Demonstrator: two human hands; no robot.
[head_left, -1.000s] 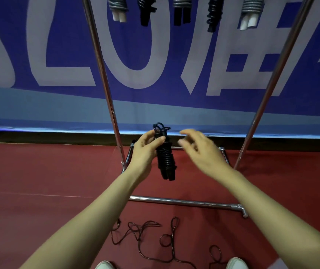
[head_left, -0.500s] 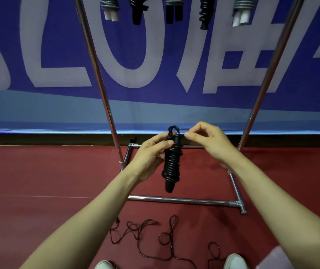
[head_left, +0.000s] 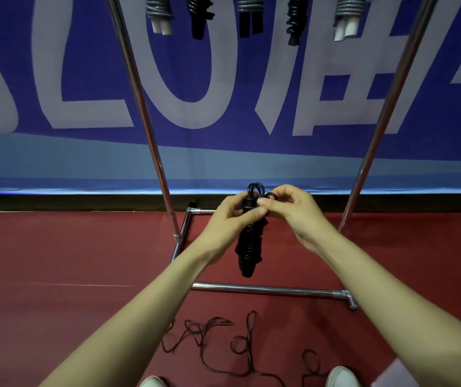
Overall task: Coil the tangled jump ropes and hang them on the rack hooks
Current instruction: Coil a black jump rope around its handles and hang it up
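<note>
Hanging upright, coiled rope (head_left: 249, 244) (loops topmost, handles down).

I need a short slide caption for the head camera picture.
Left hand and right hand grip a coiled black jump rope before the rack; a tangled rope lies on the floor.

Glossy black plastic-looking coiled rope (head_left: 249, 244), shiny chrome metal rack (head_left: 263, 289), matt red floor (head_left: 56, 261).
</note>
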